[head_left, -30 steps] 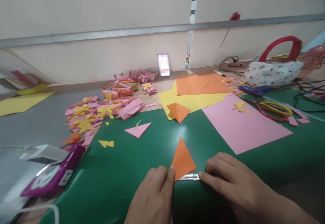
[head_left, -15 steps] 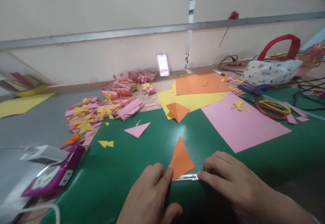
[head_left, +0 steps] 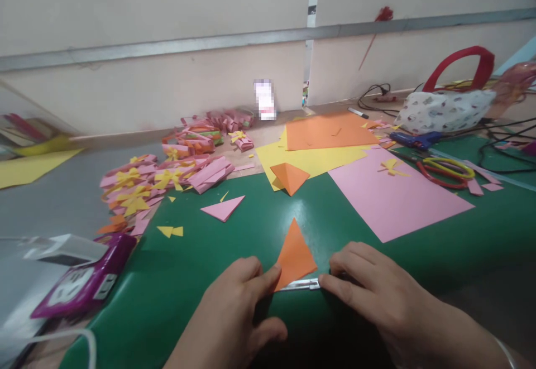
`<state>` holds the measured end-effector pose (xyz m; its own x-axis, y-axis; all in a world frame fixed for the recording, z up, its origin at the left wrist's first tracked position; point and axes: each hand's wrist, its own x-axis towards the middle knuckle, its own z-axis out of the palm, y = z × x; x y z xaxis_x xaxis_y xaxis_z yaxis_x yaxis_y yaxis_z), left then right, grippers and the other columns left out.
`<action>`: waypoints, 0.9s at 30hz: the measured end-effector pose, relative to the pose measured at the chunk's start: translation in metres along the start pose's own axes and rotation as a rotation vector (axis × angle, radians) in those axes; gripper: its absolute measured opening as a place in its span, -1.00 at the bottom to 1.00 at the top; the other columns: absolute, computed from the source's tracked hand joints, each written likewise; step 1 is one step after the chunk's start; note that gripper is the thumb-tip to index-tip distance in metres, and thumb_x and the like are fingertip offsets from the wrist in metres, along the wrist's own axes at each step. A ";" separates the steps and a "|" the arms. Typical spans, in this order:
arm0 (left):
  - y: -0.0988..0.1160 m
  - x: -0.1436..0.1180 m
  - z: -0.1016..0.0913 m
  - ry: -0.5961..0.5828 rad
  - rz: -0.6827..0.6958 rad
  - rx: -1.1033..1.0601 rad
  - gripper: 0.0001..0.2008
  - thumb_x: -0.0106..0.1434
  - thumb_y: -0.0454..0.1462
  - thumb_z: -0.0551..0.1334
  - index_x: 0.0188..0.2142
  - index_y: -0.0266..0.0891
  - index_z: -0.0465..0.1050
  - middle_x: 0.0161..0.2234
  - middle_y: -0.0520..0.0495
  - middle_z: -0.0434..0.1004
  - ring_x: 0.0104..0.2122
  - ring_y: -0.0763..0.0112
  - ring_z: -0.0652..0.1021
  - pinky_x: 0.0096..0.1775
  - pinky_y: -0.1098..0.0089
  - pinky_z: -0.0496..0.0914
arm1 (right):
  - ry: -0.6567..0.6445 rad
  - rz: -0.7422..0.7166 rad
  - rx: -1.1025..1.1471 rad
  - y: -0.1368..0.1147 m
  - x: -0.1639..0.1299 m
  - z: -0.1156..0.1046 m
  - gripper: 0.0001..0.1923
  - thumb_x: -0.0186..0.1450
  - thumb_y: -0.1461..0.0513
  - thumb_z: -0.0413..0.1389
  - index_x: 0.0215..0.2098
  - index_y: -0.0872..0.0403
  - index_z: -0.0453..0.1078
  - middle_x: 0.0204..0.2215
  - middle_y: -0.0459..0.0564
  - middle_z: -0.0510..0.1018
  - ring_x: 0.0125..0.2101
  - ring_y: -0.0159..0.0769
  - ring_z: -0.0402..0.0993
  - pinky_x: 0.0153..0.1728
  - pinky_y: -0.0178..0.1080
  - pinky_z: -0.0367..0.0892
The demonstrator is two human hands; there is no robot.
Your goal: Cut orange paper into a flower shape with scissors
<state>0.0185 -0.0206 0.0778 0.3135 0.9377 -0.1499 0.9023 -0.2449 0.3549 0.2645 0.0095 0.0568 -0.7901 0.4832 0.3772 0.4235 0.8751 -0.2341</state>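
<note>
A folded orange paper triangle lies near the front of the green mat, its point facing away from me. My left hand holds its left corner down with the index finger, the thumb apart below. Along the triangle's lower edge runs a slim silver blade, which looks like a craft knife's; part of it is under the paper. My right hand is closed around the knife's other end, whose handle is hidden. Farther back sit a second folded orange piece and a pink paper triangle.
Pink paper pieces with yellow bows are heaped at the left, above a purple device. Orange, yellow and pink sheets lie behind. Scissors, a blue glue gun and a white bag are at right.
The whole view has shifted slightly, so things sit a little higher and farther left. Both hands keep nearly the same hold on the orange triangle and the blade.
</note>
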 end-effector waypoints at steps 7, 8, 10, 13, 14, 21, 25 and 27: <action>0.002 0.000 -0.001 -0.005 0.009 0.078 -0.63 -0.04 -0.19 0.39 -0.17 -0.03 0.50 -0.46 0.08 0.35 -0.42 0.37 0.43 -0.42 0.44 0.26 | 0.076 0.011 -0.024 -0.008 0.006 0.007 -0.69 0.42 0.34 -0.16 -0.11 0.18 0.41 -0.44 0.04 0.39 -0.38 -0.28 0.24 -0.38 -0.23 0.19; 0.002 -0.001 -0.001 0.002 0.014 0.093 -0.63 -0.04 -0.18 0.39 -0.17 -0.02 0.50 -0.46 0.08 0.35 -0.42 0.37 0.43 -0.42 0.44 0.25 | 0.076 0.010 -0.026 -0.009 0.006 0.007 -0.69 0.42 0.34 -0.16 -0.11 0.19 0.42 -0.44 0.04 0.39 -0.39 -0.28 0.23 -0.38 -0.23 0.19; 0.002 -0.002 -0.003 0.034 0.024 0.111 -0.61 -0.05 -0.15 0.40 -0.16 0.00 0.49 -0.45 0.07 0.34 -0.42 0.36 0.42 -0.42 0.43 0.25 | 0.080 0.007 -0.018 -0.010 0.006 0.007 -0.68 0.42 0.34 -0.18 -0.11 0.20 0.41 -0.43 0.05 0.39 -0.38 -0.27 0.23 -0.38 -0.22 0.19; 0.001 -0.003 -0.008 0.061 0.068 0.076 -0.75 0.06 -0.15 0.33 -0.21 -0.02 0.50 -0.41 0.05 0.34 -0.39 0.37 0.41 -0.39 0.43 0.26 | 0.073 0.007 0.002 -0.008 0.004 0.006 -0.68 0.41 0.35 -0.17 -0.10 0.19 0.41 -0.42 0.06 0.39 -0.37 -0.27 0.23 -0.36 -0.21 0.19; 0.001 -0.002 -0.011 0.054 0.084 0.053 -0.84 0.14 -0.18 0.26 -0.25 -0.04 0.51 -0.41 0.04 0.34 -0.39 0.39 0.41 -0.39 0.43 0.26 | 0.067 0.008 0.009 -0.006 0.004 0.006 -0.69 0.41 0.35 -0.16 -0.10 0.18 0.41 -0.42 0.05 0.39 -0.37 -0.27 0.23 -0.37 -0.22 0.19; -0.004 0.003 -0.022 -0.006 0.074 -0.144 -0.84 0.16 -0.31 0.23 -0.26 -0.03 0.50 -0.29 0.04 0.34 -0.25 0.42 0.40 -0.23 0.43 0.31 | 0.069 -0.032 0.022 0.008 0.004 0.006 -0.78 0.38 0.33 -0.05 -0.12 0.09 0.42 -0.39 -0.02 0.42 -0.36 -0.33 0.27 -0.35 -0.24 0.14; -0.011 0.001 -0.018 -0.013 0.117 -0.203 -0.74 0.15 -0.33 0.25 -0.18 0.05 0.49 -0.17 0.01 0.32 -0.15 0.39 0.39 -0.10 0.37 0.31 | 0.057 0.006 0.019 0.010 0.003 0.007 -0.79 0.37 0.32 -0.04 -0.16 0.04 0.43 -0.41 -0.04 0.40 -0.36 -0.33 0.28 -0.35 -0.24 0.12; -0.015 0.002 -0.015 -0.020 0.135 -0.184 -0.72 0.17 -0.30 0.24 -0.14 0.08 0.48 -0.15 -0.01 0.31 -0.13 0.34 0.38 -0.07 0.31 0.31 | 0.065 0.028 0.014 0.011 0.003 0.008 -0.78 0.36 0.34 -0.04 -0.16 0.04 0.43 -0.41 -0.04 0.39 -0.37 -0.32 0.27 -0.36 -0.24 0.13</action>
<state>0.0014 -0.0115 0.0860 0.4354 0.8938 -0.1075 0.7830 -0.3170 0.5352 0.2636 0.0206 0.0478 -0.7473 0.5085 0.4277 0.4383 0.8610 -0.2580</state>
